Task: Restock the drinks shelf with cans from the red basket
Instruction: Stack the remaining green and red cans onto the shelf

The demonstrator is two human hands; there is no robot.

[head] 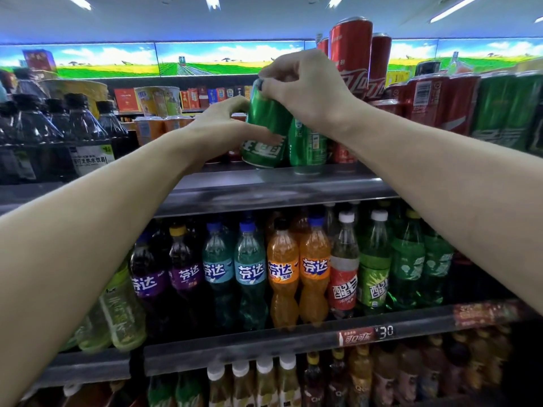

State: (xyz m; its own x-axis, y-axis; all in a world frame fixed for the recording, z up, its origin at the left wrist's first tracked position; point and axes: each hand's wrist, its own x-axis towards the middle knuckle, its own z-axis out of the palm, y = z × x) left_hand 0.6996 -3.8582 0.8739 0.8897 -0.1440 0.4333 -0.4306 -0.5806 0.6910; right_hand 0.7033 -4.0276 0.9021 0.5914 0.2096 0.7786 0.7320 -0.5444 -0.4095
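A green soda can [264,133] is tilted at the front of the top shelf [264,189], its base near the shelf edge. My left hand [223,127] wraps its left side and lower body. My right hand [305,86] pinches the can's top rim from above. Right beside it stands another green can [307,148], upright. Tall red cola cans [351,54] are stacked behind and to the right. The red basket is not in view.
Dark bottles [58,136] fill the top shelf's left; red cola packs [435,101] and green can packs [508,110] sit at right. The shelf below holds coloured soda bottles [282,271]. A price rail [364,336] runs under them.
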